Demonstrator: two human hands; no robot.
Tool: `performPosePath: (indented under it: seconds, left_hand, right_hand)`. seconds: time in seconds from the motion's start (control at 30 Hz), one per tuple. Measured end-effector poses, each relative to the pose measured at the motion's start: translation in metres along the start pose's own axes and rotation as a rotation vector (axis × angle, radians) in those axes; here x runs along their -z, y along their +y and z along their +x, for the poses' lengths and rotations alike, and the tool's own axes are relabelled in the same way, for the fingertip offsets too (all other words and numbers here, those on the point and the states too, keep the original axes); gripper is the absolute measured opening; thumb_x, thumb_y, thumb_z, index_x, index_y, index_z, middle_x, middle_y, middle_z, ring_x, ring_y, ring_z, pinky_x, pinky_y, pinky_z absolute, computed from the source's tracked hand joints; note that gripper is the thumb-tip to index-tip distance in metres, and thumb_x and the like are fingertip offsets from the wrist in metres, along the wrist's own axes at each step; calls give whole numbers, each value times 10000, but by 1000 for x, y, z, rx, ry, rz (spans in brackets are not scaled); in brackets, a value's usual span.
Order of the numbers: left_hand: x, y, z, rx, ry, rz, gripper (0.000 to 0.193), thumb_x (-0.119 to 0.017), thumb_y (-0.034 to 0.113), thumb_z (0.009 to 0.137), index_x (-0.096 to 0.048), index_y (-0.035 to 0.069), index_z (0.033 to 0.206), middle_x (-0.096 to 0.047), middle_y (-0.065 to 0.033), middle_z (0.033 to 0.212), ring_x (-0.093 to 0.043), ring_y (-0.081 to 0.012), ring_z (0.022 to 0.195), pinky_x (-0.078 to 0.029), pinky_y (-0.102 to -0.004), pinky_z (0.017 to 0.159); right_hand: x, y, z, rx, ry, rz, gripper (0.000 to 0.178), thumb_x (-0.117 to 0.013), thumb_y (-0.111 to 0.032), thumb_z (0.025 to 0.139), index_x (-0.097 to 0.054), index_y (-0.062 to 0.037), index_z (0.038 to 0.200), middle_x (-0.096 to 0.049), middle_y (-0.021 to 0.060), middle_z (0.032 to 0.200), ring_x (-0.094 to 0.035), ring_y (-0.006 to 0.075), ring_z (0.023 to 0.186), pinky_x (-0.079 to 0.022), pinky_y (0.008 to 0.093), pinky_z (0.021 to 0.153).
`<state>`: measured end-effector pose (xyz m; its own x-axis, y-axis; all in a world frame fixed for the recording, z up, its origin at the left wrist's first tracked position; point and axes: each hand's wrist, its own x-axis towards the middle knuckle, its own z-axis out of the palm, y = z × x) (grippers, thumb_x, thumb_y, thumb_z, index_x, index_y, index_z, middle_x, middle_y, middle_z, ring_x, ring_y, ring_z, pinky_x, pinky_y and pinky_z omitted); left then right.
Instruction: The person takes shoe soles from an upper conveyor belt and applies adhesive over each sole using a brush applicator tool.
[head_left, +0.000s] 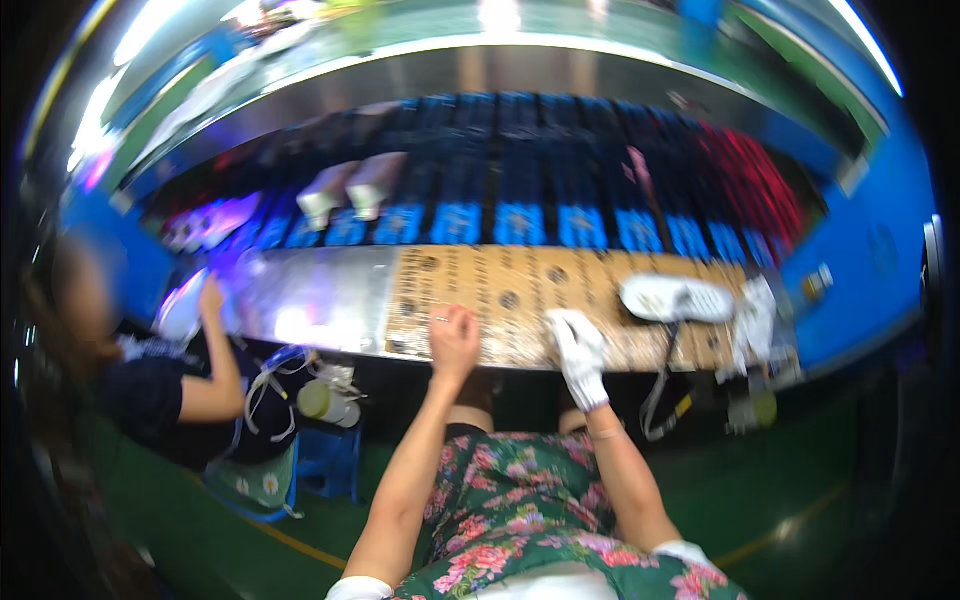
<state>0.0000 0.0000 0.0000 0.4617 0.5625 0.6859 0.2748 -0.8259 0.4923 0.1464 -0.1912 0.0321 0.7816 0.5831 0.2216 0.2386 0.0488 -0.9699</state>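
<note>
My bare left hand (455,342), with a ring on one finger, is curled over the front part of a tan printed board (500,280) on the workbench. Nothing shows between its fingers. To its right my right hand (578,352) wears a white knit glove. Its fingers reach forward and left over the same board, slightly blurred, and I see nothing held in them. The two hands are apart. Farther right on the board lies a white, long oval device (677,298) with a dark cord (662,385) that hangs over the front edge.
A crumpled white cloth or glove (752,325) lies at the bench's right end. Behind the board stand rows of dark and blue strips (520,224), with red ones (750,175) at right and two pale blocks (372,182) on top. A co-worker (205,375) sits at left beside bare metal benchtop (320,290).
</note>
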Motion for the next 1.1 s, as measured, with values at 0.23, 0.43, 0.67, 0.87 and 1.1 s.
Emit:
performPosePath:
  seconds: [0.23,0.43,0.67,0.87,1.1]
  left_hand:
    - [-27,36,-4,-76,-56,-95,57,-665,48,889,-709,12,884,-655,-139,931,-600,-334,906,-484,-430,818]
    - [-27,36,-9,-63,-85,-98,66,-663,53,895,-712,10,908,-665,-136,957,-606,-332,933,-488,-422,836]
    - [-23,34,-7,-59,-97,-102,59,-664,39,883,-714,18,906,-649,-147,942,-603,-344,934,-487,-433,829]
    - [-24,35,-6,-54,-127,-114,57,-664,39,887,-710,14,908,-646,-144,940,-599,-336,938,-483,-426,836]
    - [-14,31,-6,-17,-85,-58,78,-661,59,909,-719,7,909,-663,-136,958,-623,-312,940,-482,-412,865]
  right_hand:
    - [61,1,-30,-295,363,1181,433,-468,-399,1086,-671,-17,1097,-538,7,648,-445,132,524,-364,265,497]
    - [93,1,-48,-186,500,1558,567,-459,-581,1038,-732,-85,1064,-474,-13,625,-403,127,515,-346,264,469]
    - [127,13,-57,-275,657,1739,696,-413,-675,1008,-682,-39,1098,-550,21,706,-443,138,531,-376,277,477]
    - [139,13,-38,-250,788,1824,742,-336,-702,1011,-655,-37,1094,-571,36,710,-465,144,542,-395,270,483]
    - [127,18,-20,-277,843,1740,471,-416,-538,1034,-632,-125,1100,-574,-10,684,-487,111,484,-422,243,435]
